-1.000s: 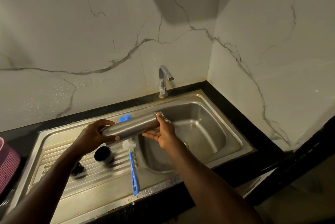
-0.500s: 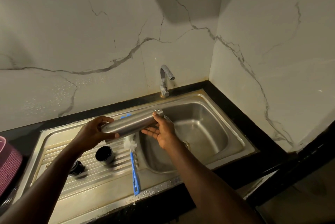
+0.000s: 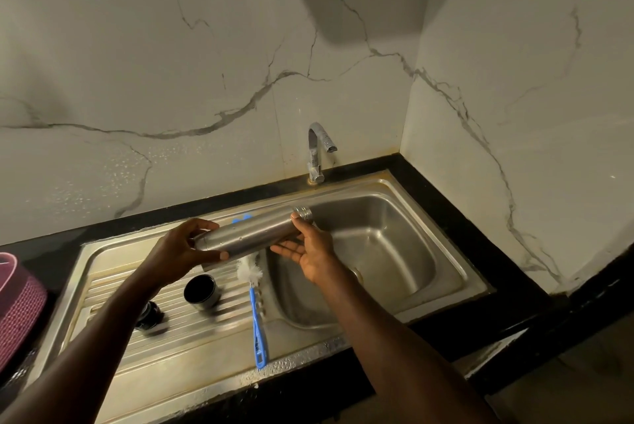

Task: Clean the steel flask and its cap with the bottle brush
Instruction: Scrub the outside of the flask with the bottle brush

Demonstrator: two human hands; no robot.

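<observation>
I see the steel flask (image 3: 252, 233) held level over the sink (image 3: 442, 252) edge — left hand (image 3: 175, 252) gripping its base, right hand (image 3: 308, 252) cradling the neck, fingers straight. Below lie the bottle brush (image 3: 255, 307), cap (image 3: 202, 292) and a stopper (image 3: 149, 315) — the flask hides the brush's far end.

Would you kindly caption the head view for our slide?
Both hands hold the open flask sideways over the sink; brush on the drainboard.

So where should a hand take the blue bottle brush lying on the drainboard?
Grip the bottle brush by its blue handle, coming from above near the front end. It lies flat on the drainboard, bristles pointing away under the flask, which the left hand and right hand hold above it, so the near end is likely the freest.
</observation>
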